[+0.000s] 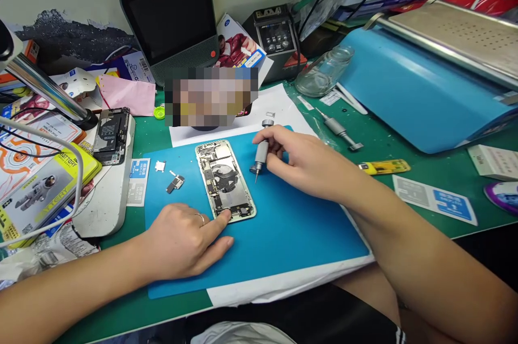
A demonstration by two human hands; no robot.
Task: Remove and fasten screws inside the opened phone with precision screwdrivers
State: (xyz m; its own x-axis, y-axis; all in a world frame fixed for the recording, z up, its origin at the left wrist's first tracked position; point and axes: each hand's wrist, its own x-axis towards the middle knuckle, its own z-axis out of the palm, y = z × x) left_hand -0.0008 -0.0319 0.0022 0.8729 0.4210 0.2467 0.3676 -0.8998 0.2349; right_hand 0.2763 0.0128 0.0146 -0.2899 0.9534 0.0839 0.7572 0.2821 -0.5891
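Note:
An opened smartphone (238,190) lies on the blue mat (299,230) with its inner boards and a dark round coil area showing. My left hand (186,238) rests its index fingertip on the phone's near end. Its thumb is stretched out apart, the other fingers are curled, and nothing is held. Between its fingers and thumb, my right hand (295,160) grips a grey precision screwdriver (262,152). The tool stands nearly upright, tip down, to the right of the phone. A small silvery plate (160,166) and a dark small phone part (175,182) lie left of the phone.
Another screwdriver (336,127), a yellow-handled tool (384,166) and a glass jar (324,71) sit on the right. At the left, another opened phone (111,136) rests on a white lamp base (117,209). Behind stands a dark screen (172,14).

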